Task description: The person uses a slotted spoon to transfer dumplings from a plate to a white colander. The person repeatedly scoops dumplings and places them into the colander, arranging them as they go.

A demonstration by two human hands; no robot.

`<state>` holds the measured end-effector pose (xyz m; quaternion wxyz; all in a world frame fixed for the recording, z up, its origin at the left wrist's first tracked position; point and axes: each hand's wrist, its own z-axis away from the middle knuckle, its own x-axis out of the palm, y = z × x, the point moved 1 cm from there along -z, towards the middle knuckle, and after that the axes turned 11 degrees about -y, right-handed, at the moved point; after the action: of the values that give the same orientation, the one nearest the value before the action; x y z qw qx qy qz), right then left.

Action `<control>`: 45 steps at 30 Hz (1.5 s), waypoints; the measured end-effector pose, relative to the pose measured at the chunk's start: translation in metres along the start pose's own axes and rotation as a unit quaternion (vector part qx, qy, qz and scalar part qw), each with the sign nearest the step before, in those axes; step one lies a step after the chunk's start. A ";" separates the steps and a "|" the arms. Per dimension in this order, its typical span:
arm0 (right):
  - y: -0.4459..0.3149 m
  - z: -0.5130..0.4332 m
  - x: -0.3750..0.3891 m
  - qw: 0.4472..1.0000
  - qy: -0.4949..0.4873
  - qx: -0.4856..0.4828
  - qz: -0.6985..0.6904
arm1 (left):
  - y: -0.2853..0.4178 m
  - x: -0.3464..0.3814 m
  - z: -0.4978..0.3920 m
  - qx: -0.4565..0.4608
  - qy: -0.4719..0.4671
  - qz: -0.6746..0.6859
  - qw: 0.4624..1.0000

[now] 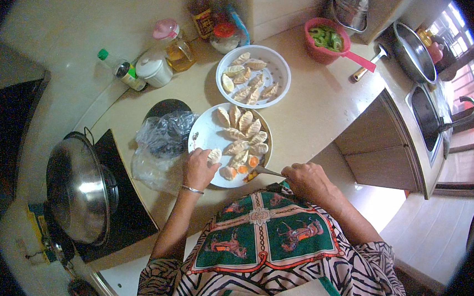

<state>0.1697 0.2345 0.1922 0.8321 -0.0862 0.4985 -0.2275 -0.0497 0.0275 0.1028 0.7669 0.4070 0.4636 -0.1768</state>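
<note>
On a white round plate [207, 133] lie several pleated dumplings [245, 120], with orange pieces [253, 161] near its lower right edge. My left hand [202, 166] is over the plate's lower left part, its fingers on a pale dumpling [214, 156]. My right hand [307, 180] grips a thin, pointed metal utensil [269, 172], perhaps a knife, whose far end reaches the orange pieces. Just beyond the plate stands a white perforated steamer basket [283, 82] holding more dumplings.
Left of the plate lies a crumpled clear plastic bag [158, 142]; beyond it, a metal wok [79, 190] on the stove. Bottles [199, 15] and jars line the wall. A red strainer [325, 55] holds sliced green vegetables. A cleaver-like utensil, sink [427, 117] and pan are right.
</note>
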 end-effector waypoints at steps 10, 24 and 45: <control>0.000 0.001 -0.001 1.000 -0.021 0.013 -0.002 | -0.007 -0.004 0.000 0.074 0.004 0.019 0.997; 0.004 -0.002 0.002 0.999 0.010 0.002 0.031 | 0.009 -0.004 0.023 0.071 0.010 -0.011 0.997; 0.000 -0.003 0.002 1.000 -0.017 -0.003 0.022 | 0.004 -0.014 0.003 0.077 0.161 0.054 0.982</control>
<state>0.1679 0.2340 0.1886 0.8450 -0.0814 0.4867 -0.2063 -0.0520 0.0262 0.1176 0.6573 0.5124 0.5432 -0.1020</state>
